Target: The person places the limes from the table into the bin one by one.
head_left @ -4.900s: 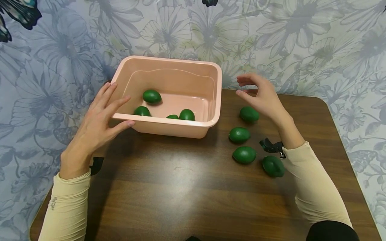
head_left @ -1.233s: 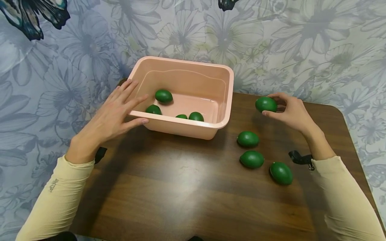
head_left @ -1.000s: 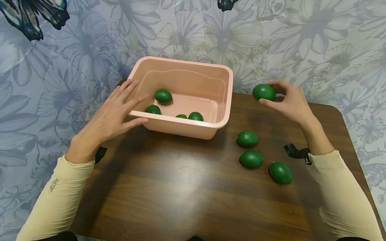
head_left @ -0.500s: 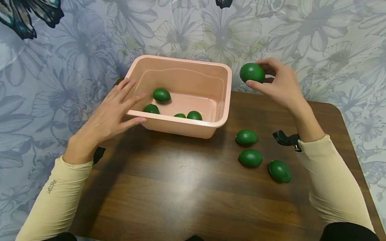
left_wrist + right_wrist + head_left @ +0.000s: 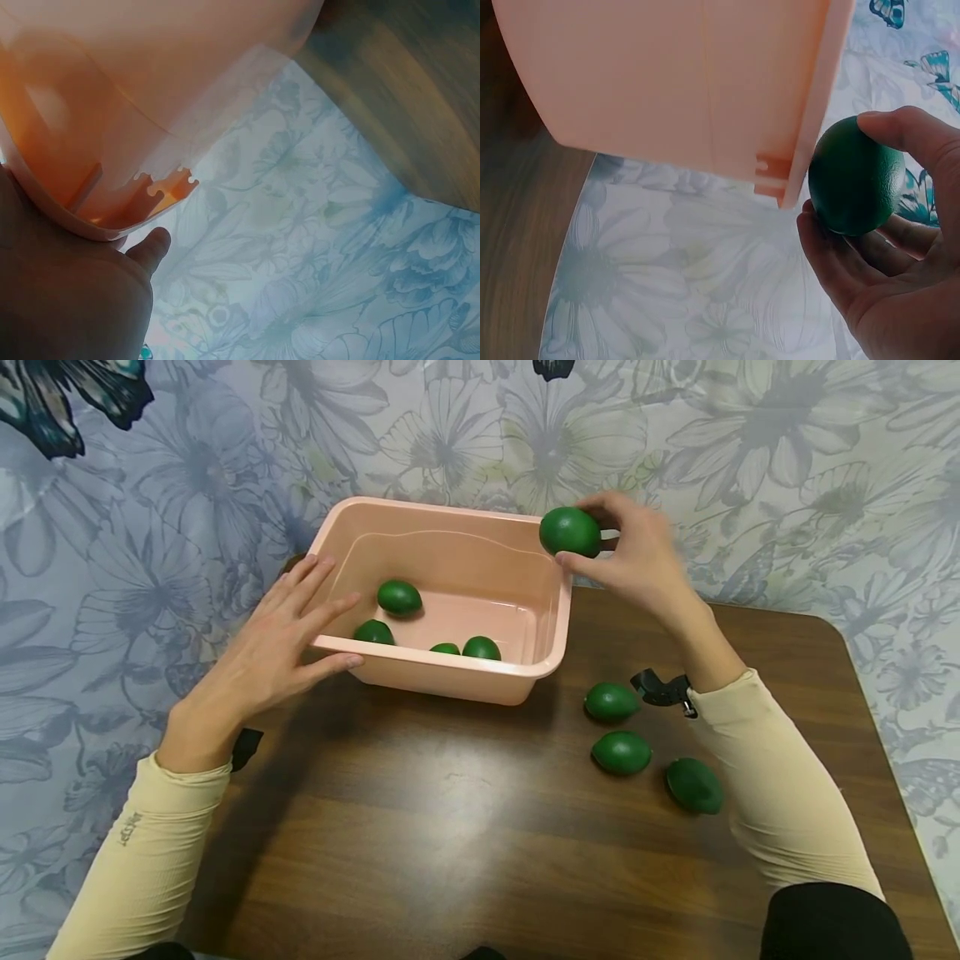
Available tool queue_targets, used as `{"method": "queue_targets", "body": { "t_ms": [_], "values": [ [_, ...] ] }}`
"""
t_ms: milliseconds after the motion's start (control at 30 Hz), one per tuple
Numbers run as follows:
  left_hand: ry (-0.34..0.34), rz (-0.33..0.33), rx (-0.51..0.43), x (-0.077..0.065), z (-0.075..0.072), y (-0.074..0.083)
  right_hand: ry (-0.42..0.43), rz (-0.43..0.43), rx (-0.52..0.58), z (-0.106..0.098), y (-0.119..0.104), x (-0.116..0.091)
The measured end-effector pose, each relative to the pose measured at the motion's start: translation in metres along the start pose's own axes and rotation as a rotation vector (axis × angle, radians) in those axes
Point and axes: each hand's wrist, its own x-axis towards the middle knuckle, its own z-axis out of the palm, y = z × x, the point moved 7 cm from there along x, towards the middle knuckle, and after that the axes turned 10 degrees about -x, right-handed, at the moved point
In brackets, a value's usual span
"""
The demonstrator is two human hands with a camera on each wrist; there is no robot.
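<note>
The table (image 5: 390,852), brown and streaked with wood grain, shone near the middle of its top and curved at its far right corner. The pink tub (image 5: 442,682) stood toward the back, left of centre, open side up. To its right lay the rear fruit (image 5: 611,702), green; just beside it, nearer the viewer, the middle fruit (image 5: 622,752), also green; and, farther right and nearer still, the green front fruit (image 5: 694,786). The three were apart.

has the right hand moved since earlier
Yes, leftward: the right hand was clear of the pink tub and now reaches its right rim.
</note>
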Motion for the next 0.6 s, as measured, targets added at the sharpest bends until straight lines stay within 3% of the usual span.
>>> {"method": "queue_targets", "body": {
  "t_ms": [333,600],
  "values": [
    [0.006,-0.002,-0.003,0.000,0.000,0.001,-0.035,-0.049,0.066,0.012,-0.006,-0.001],
    [0.015,0.005,-0.002,0.000,0.001,0.001,-0.034,-0.003,0.118,0.012,0.013,-0.020]
  ]
}}
